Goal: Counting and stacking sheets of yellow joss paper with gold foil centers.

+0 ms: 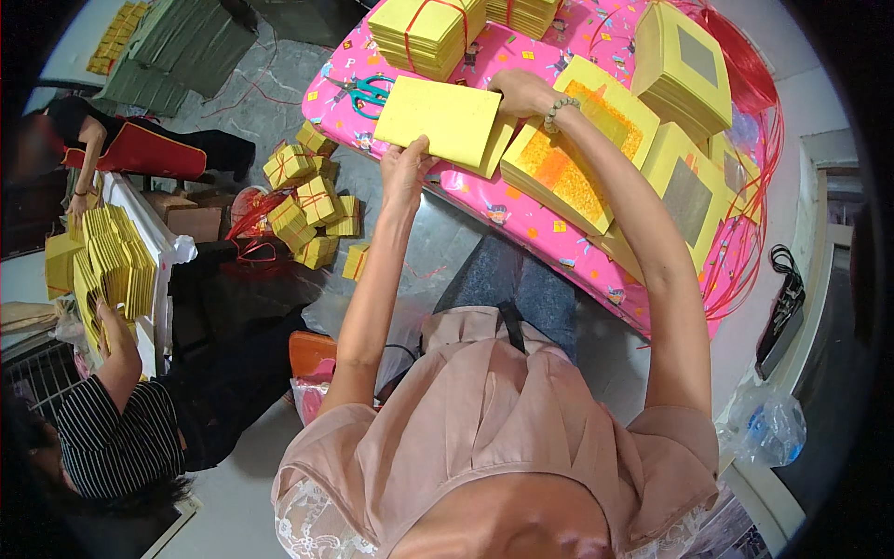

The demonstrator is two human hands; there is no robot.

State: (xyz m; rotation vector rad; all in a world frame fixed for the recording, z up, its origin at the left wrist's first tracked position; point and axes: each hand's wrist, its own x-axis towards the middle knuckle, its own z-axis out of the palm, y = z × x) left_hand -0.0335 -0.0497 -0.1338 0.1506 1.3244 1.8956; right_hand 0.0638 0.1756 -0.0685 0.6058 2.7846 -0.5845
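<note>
A folded sheaf of yellow paper [438, 116] lies over the near edge of the pink-covered table. My left hand [407, 170] pinches its near edge, thumb on top and the other fingers mostly hidden underneath. At its far right corner, my right hand [526, 93] is closed on the paper with curled fingers, partly hidden; a beaded bracelet circles that wrist. Teal-handled scissors [371, 93] rest just left of the paper. Right of it, beneath my right forearm, is a stack of yellow paper with orange and gold patches [549, 177].
The pink patterned tablecloth [494, 210] bears red-tied yellow stacks [424, 35], more paper with silver squares [684, 65] and red string [745, 74]. Small tied yellow bundles [312, 200] lie on the floor. At left, two people handle yellow paper [112, 265] at a white table.
</note>
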